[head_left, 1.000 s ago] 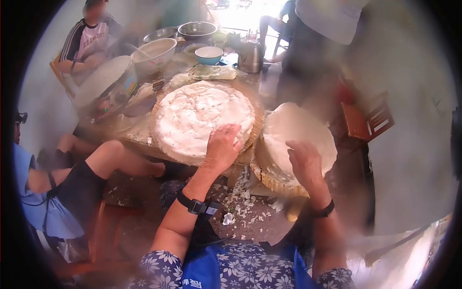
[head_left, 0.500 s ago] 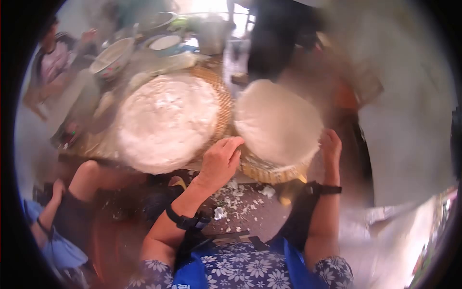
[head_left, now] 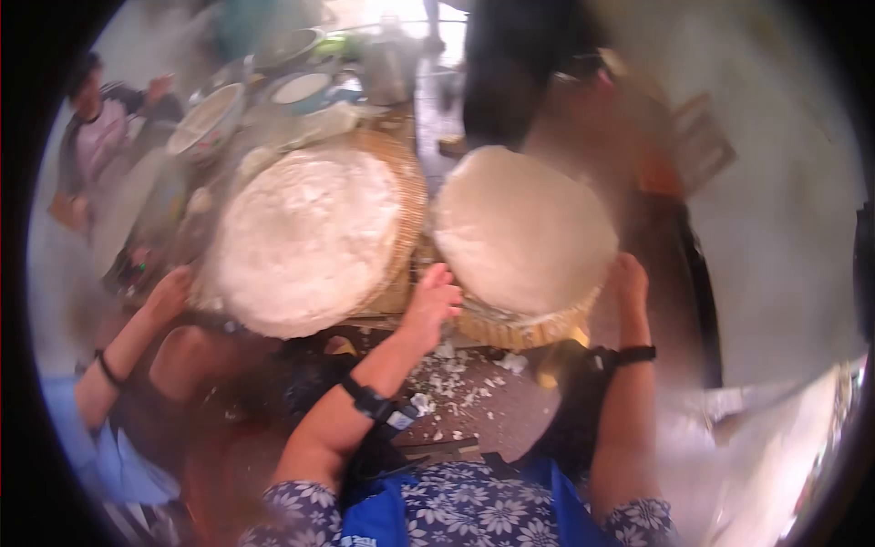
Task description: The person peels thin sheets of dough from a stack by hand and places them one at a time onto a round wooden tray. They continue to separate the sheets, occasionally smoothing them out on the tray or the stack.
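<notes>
A smooth, pale round sheet of dough (head_left: pixel 524 232) lies in front of me, over a base with a ridged yellowish rim (head_left: pixel 524 334). My left hand (head_left: pixel 434 307) is at its lower left edge, fingers loosely bent and apart, with nothing visible in them. At the right edge of the sheet, my right hand (head_left: pixel 628 284) has its fingers curled at the border; the fingertips are partly hidden. To the left sits a rough, white floury round mass (head_left: pixel 305 239) on a woven tray (head_left: pixel 415 196).
A neighbour's hand (head_left: pixel 170 294) is beside the left tray, and another person (head_left: pixel 100 137) is at the far left. Bowls (head_left: pixel 208 121) stand at the back. White scraps (head_left: pixel 460 387) litter the floor below. A pale surface (head_left: pixel 775 246) rises on the right.
My left hand has drawn slightly down, its fingers loosening from the dough's edge. My right hand has shifted slightly down. The neighbour's hand has come up to the left tray.
</notes>
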`<action>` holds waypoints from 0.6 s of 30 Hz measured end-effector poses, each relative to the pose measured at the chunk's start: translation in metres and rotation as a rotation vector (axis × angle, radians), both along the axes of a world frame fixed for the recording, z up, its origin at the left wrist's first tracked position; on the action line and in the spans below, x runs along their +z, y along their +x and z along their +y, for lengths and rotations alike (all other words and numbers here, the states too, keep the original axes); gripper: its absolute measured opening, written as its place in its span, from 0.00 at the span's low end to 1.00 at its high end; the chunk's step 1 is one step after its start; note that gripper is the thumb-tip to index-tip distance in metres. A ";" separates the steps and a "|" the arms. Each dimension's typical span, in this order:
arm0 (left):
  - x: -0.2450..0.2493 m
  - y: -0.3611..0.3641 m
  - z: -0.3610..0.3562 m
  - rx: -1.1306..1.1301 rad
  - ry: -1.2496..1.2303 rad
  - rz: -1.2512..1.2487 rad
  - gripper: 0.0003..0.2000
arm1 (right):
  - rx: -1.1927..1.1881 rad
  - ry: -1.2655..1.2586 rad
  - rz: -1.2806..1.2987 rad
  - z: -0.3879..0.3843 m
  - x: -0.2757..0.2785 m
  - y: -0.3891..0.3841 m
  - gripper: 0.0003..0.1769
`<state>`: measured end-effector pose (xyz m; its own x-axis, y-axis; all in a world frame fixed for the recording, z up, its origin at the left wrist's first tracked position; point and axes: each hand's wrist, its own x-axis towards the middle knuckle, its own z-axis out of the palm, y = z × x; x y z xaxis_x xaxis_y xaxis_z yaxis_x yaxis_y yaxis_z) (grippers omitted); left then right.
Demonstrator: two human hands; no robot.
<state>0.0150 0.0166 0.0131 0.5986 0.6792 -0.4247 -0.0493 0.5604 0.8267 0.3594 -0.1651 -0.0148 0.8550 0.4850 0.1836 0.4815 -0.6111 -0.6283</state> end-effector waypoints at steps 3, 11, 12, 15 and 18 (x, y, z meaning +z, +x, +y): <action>0.004 0.003 0.002 -0.048 -0.044 0.022 0.35 | -0.032 0.046 0.184 0.009 0.019 -0.015 0.18; 0.004 0.005 0.006 0.027 -0.073 -0.025 0.22 | -0.118 0.176 0.339 0.005 0.032 -0.027 0.17; 0.008 0.005 0.005 0.017 -0.051 -0.017 0.21 | -0.119 0.142 0.279 0.005 0.034 -0.030 0.17; 0.015 0.005 0.006 0.010 0.031 -0.020 0.18 | -0.114 0.075 0.192 0.009 0.038 -0.034 0.18; 0.010 0.006 0.010 0.028 0.047 -0.089 0.14 | -0.100 0.085 0.214 0.011 0.032 -0.031 0.18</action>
